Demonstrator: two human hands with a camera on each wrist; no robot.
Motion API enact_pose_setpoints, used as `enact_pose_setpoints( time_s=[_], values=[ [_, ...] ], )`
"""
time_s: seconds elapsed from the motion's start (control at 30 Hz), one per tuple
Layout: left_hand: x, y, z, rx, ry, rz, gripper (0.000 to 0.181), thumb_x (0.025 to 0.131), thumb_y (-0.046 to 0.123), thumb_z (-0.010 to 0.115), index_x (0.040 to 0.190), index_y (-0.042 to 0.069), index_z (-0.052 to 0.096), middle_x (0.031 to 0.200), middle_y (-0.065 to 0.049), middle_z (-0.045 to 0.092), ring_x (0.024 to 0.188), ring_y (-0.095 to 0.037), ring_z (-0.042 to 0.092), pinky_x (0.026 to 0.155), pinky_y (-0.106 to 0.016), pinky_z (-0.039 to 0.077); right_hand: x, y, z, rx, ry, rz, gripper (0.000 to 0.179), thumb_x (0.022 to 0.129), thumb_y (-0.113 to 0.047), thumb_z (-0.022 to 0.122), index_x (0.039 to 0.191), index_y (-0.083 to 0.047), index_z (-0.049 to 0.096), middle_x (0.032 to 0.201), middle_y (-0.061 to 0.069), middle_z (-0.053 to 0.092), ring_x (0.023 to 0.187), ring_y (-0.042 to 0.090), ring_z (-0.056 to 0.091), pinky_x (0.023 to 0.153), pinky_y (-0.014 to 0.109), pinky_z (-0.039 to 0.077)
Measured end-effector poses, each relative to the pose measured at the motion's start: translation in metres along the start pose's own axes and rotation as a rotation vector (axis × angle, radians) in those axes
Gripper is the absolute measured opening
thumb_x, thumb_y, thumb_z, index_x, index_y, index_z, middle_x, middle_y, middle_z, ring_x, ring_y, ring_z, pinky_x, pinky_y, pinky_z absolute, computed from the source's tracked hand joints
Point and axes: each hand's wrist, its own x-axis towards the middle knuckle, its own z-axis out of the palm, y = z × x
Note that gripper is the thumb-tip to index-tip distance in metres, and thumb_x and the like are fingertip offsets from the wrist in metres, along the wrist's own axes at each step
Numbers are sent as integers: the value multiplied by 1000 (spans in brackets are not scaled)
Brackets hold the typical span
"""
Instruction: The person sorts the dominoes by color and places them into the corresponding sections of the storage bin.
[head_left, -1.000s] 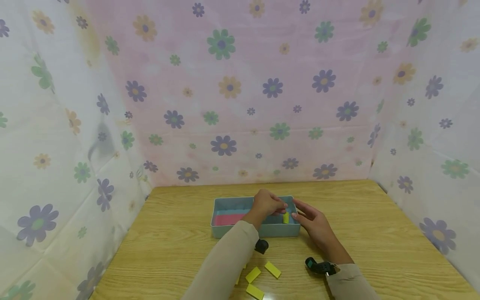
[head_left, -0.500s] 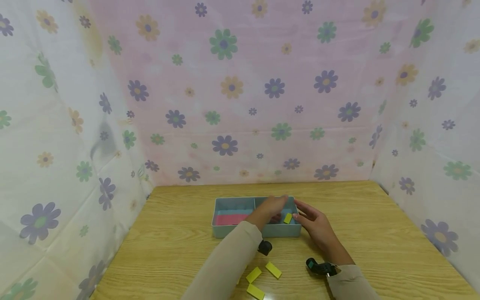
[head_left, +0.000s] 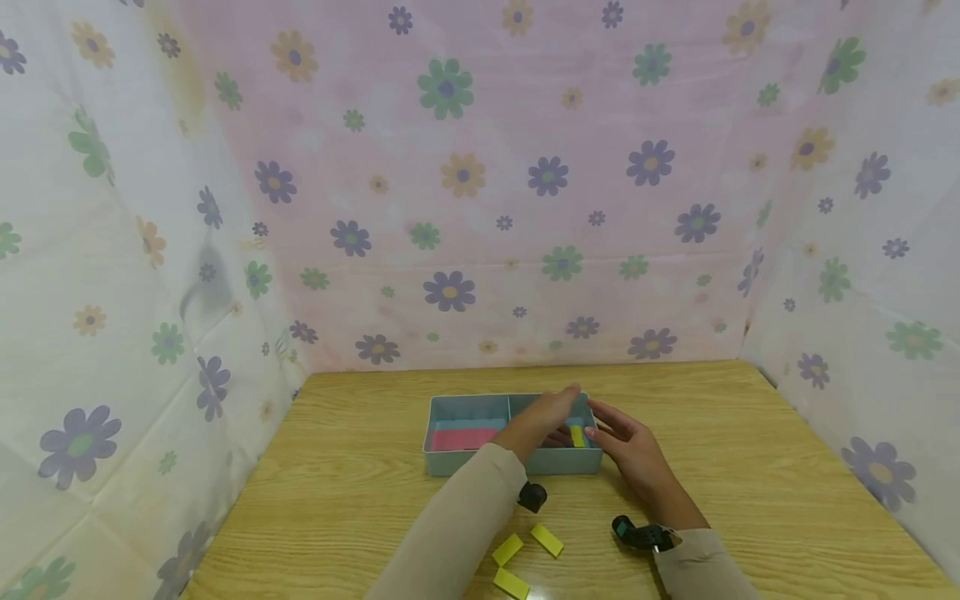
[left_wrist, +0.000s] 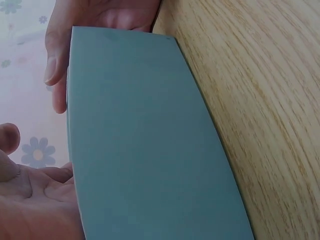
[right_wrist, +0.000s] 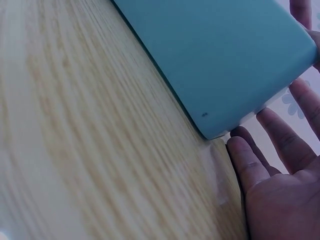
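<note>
A light blue two-compartment box [head_left: 513, 461] stands on the table, its front wall large in the left wrist view. My left hand [head_left: 542, 423] reaches over that wall into the right compartment, thumb raised and apart from the fingers. Its fingertips are mostly hidden by the wall. Just right of them a yellow block [head_left: 577, 436] stands nearly upright; whether they touch it I cannot tell. My right hand [head_left: 636, 457] rests against the box's right end. In the right wrist view its fingers [right_wrist: 285, 137] are spread and extended along the end wall.
Several yellow blocks [head_left: 547, 540] lie on the wooden table [head_left: 337, 500] in front of the box, beside the left sleeve. A pink flat piece [head_left: 461, 439] lies in the left compartment. Flowered cloth [head_left: 487, 208] hangs behind and at both sides.
My left hand has lowered into the right compartment and its thumb has lifted away from the fingers. The yellow block there tilted, then came back near upright. My right hand stays in place.
</note>
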Motion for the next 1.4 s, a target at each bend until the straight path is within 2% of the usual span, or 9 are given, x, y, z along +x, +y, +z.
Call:
enact_pose_setpoints(
  time_s=[0.33, 0.5, 0.8, 0.97, 1.23, 1.4],
  values=[
    [-4, 3, 4, -4, -12, -9, 84, 100, 71, 43, 155, 8, 46, 119, -22, 69, 86, -31, 73, 90, -50, 59, 1, 0, -1, 2, 4, 5, 66, 101, -34, 68, 159, -17, 42, 167, 6, 35, 154, 38, 32, 103, 16, 49],
    [-4, 5, 5, -12, -14, -15, 83, 101, 69, 44, 154, 6, 47, 121, -24, 69, 88, -31, 74, 93, -50, 59, 1, -1, -1, -9, -2, 0, 66, 101, -35, 68, 160, -18, 42, 168, 7, 34, 153, 39, 32, 103, 17, 50],
    [-7, 6, 6, -6, -39, -1, 83, 100, 72, 45, 152, 7, 51, 125, -22, 68, 97, -33, 74, 104, -55, 52, 1, 1, -3, -31, 3, 5, 67, 101, -37, 68, 160, -18, 41, 168, 6, 34, 153, 39, 34, 104, 17, 50],
    [-6, 5, 6, 11, -42, -7, 81, 100, 71, 43, 151, 8, 53, 124, -21, 69, 102, -34, 73, 107, -56, 50, 2, 3, -3, -28, -6, 2, 68, 101, -37, 68, 160, -17, 40, 168, 7, 34, 153, 40, 33, 107, 22, 50],
    [-4, 4, -1, -17, -26, 8, 83, 99, 70, 47, 149, 5, 53, 125, -20, 69, 106, -36, 71, 99, -55, 55, 2, 2, -3, -46, 9, 21, 69, 100, -41, 68, 160, -19, 41, 168, 6, 35, 153, 38, 34, 103, 17, 50],
    [-10, 4, -9, 10, -28, 47, 78, 101, 63, 52, 152, 4, 48, 128, -21, 69, 109, -36, 71, 94, -54, 58, 2, 1, -3, -36, 9, 31, 69, 100, -40, 69, 160, -18, 41, 168, 6, 35, 153, 38, 34, 104, 18, 50]
  ],
)
